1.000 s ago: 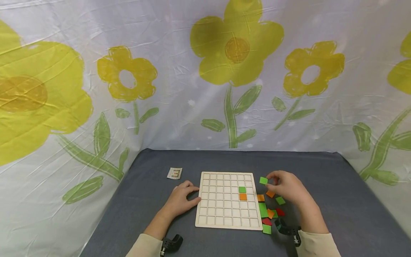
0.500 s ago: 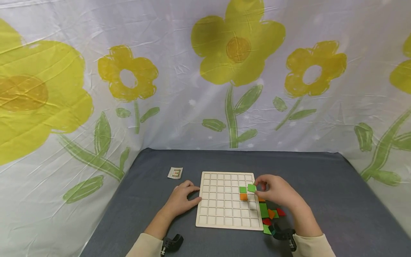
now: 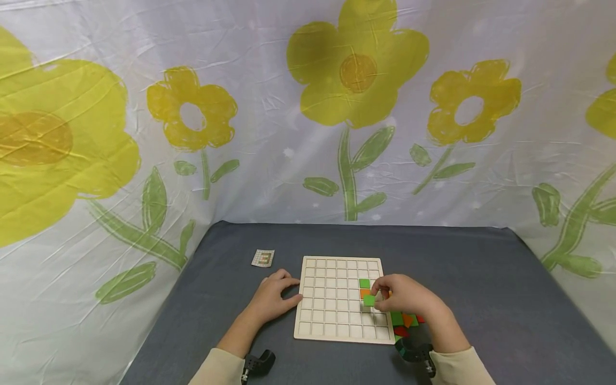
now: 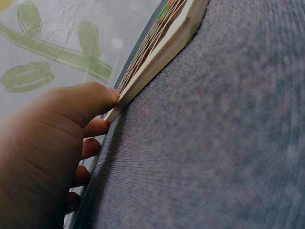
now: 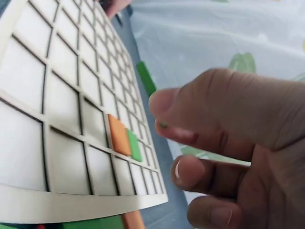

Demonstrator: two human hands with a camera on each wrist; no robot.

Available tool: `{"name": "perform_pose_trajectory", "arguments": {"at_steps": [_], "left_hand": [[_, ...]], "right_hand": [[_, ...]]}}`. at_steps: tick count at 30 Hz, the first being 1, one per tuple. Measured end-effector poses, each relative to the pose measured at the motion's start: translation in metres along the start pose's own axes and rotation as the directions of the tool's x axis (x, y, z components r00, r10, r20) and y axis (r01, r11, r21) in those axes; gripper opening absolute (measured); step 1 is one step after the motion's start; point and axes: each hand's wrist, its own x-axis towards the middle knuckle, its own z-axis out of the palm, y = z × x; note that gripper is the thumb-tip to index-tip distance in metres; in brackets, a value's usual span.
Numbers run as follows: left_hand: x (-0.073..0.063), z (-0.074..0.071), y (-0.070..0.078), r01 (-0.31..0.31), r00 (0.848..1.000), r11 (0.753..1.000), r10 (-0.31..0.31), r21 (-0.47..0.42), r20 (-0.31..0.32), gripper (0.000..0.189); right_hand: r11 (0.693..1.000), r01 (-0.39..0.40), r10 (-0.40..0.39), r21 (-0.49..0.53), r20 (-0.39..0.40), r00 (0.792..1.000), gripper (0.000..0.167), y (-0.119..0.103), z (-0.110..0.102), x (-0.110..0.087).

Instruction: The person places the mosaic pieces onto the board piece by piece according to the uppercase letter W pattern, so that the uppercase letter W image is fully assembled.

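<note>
A wooden grid board (image 3: 327, 315) lies on the dark cloth. One green square (image 3: 364, 283) and an orange square (image 3: 364, 293) fill two neighbouring cells right of its middle. My right hand (image 3: 409, 295) pinches another green square tile (image 3: 368, 300) between thumb and finger, over the board just below the orange one. In the right wrist view this tile (image 5: 146, 78) sticks out past the thumb tip, tilted. My left hand (image 3: 271, 297) rests at the board's left edge, fingers relaxed and spread; the left wrist view has the thumb (image 4: 102, 95) on the board's rim (image 4: 157, 62).
Along the board's right edge lie loose pieces: a green tile (image 3: 396, 318), an orange piece (image 3: 408, 320), a red piece (image 3: 401, 332) and others, partly hidden by the right hand and wrist. A small card with a printed grid (image 3: 263, 258) lies beyond the left hand.
My right hand has carried the green tile from beside the board's right edge leftward over the board, then down toward the cell below the orange square. My left hand has stayed in place.
</note>
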Motion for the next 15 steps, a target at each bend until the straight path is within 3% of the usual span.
{"name": "perform_pose_trajectory", "arguments": {"at_steps": [6, 15], "left_hand": [[0.000, 0.001, 0.000, 0.003, 1.000, 1.000, -0.003, 0.001, -0.002, 0.033], [0.000, 0.001, 0.000, 0.001, 1.000, 1.000, -0.001, -0.005, -0.008, 0.034]], "right_hand": [[0.996, -0.042, 0.042, -0.076, -0.009, 0.999, 0.018, -0.002, 0.009, 0.003], [0.965, -0.135, 0.124, -0.223, -0.061, 0.990, 0.019, -0.007, 0.019, 0.008]]}}
